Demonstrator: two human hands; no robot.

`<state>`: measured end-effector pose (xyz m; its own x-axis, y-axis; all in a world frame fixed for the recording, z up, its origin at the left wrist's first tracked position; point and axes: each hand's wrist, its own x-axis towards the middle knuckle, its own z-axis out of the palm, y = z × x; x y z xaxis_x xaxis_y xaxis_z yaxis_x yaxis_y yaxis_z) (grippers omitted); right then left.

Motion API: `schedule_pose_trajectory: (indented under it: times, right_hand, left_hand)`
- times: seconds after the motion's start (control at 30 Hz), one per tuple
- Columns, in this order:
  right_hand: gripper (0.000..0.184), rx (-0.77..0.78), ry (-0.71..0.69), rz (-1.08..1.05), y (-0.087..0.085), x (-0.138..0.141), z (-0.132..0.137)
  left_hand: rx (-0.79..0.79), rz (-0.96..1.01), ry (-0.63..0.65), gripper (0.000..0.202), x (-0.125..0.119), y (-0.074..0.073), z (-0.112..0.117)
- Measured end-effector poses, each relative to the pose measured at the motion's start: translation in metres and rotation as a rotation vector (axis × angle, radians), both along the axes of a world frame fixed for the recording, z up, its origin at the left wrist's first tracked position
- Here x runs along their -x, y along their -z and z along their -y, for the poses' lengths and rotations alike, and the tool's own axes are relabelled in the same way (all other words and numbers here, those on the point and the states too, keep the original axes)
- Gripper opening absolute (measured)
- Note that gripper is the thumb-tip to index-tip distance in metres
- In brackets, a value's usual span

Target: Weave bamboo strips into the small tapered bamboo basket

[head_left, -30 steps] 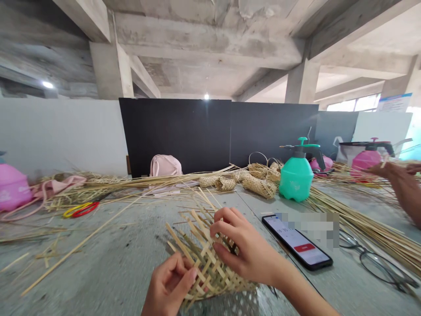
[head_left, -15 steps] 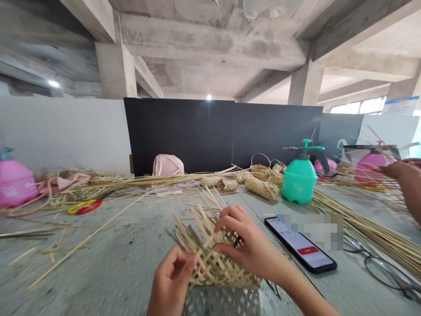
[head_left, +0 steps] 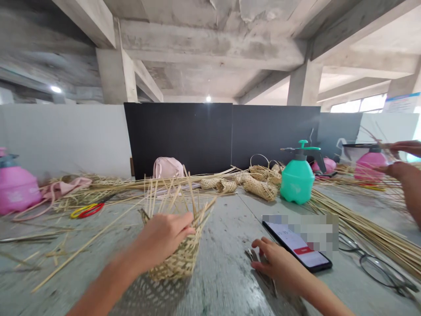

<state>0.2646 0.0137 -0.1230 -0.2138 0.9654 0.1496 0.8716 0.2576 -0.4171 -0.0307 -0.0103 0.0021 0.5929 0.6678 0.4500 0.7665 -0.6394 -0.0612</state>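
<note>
My left hand (head_left: 161, 239) wraps its grip round the basket (head_left: 179, 263), upright on the worktop (head_left: 223, 245): base and lower wall woven, upper strips loose (rim not begun). My right hand (head_left: 279, 263) lies open-fingered, holding nothing, beside the phone (head_left: 297, 245).

A green spray bottle (head_left: 297, 182) stands behind a phone (head_left: 301, 251), near eyeglasses (head_left: 376, 264).

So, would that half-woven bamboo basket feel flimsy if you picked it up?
Probably light: the basket is thin open-weave strips. Likely springy rather than stiff, since loose strip ends splay upward. It might tip easily; the left hand holds it.
</note>
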Motion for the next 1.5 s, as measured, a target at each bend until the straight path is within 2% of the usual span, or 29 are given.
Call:
schedule_pose_trajectory:
  times: [0.1,0.2,0.37,0.47,0.57,0.6,0.67,0.73,0.77,0.9,1.0,1.07,1.2,1.33,1.4,1.5]
  right_hand:
    - [0.023,-0.002,0.023,0.028,0.011,-0.001,0.0]
    - [0.012,-0.019,0.011,0.025,0.012,0.004,-0.006]
    - [0.017,-0.119,-0.006,-0.003,0.009,0.015,-0.015]
    - [0.012,-0.153,-0.034,-0.077,0.003,0.021,-0.02]
    - [0.005,-0.125,-0.116,-0.297,-0.014,0.027,-0.021]
    - [0.008,-0.111,-0.178,-0.49,-0.023,0.029,-0.019]
    - [0.024,-0.071,-0.314,-0.858,-0.043,0.034,-0.012]
    - [0.043,-0.089,-0.39,-1.011,-0.067,0.042,0.0]
    - [0.045,-0.112,-0.417,-1.031,-0.079,0.046,0.006]
    - [0.016,-0.22,-0.443,-0.903,-0.121,0.063,0.021]
    - [0.011,-0.307,-0.456,-0.853,-0.142,0.075,0.019]
    - [0.013,-0.292,-0.478,-0.866,-0.15,0.081,0.014]
    - [0.017,-0.211,-0.479,-0.854,-0.154,0.085,0.004]
    - [0.018,-0.225,-0.555,-0.714,-0.153,0.082,0.001]
    - [0.021,-0.259,-0.545,-0.666,-0.152,0.082,0.002]
    - [0.027,-0.413,-0.465,-0.624,-0.152,0.085,0.005]
  left_hand:
    - [0.11,-0.109,0.004,0.023,-0.024,-0.01,-0.002]
    - [0.169,-0.137,0.036,0.024,-0.036,-0.017,-0.004]
    - [0.183,-0.116,0.052,0.025,-0.034,-0.019,-0.006]
    - [0.215,-0.089,0.076,0.027,-0.026,-0.019,-0.006]
    - [0.203,-0.037,0.085,0.028,-0.018,-0.017,-0.01]
    - [0.182,-0.016,0.081,0.028,-0.016,-0.016,-0.012]
    - [0.138,0.018,0.068,0.03,-0.015,-0.013,-0.015]
    - [0.118,0.032,0.067,0.03,-0.017,-0.012,-0.018]
    - [0.117,0.035,0.071,0.03,-0.018,-0.011,-0.018]
    - [0.122,0.046,0.058,0.027,-0.023,-0.01,-0.016]
    - [0.134,0.064,0.03,0.026,-0.024,-0.01,-0.015]
    - [0.155,0.082,0.03,0.025,-0.022,-0.011,-0.015]
    - [0.226,0.131,0.047,0.024,-0.021,-0.013,-0.013]
    - [0.268,0.154,0.067,0.023,-0.022,-0.015,-0.011]
    - [0.269,0.161,0.066,0.024,-0.022,-0.016,-0.011]
    - [0.285,0.174,0.066,0.026,-0.021,-0.017,-0.01]
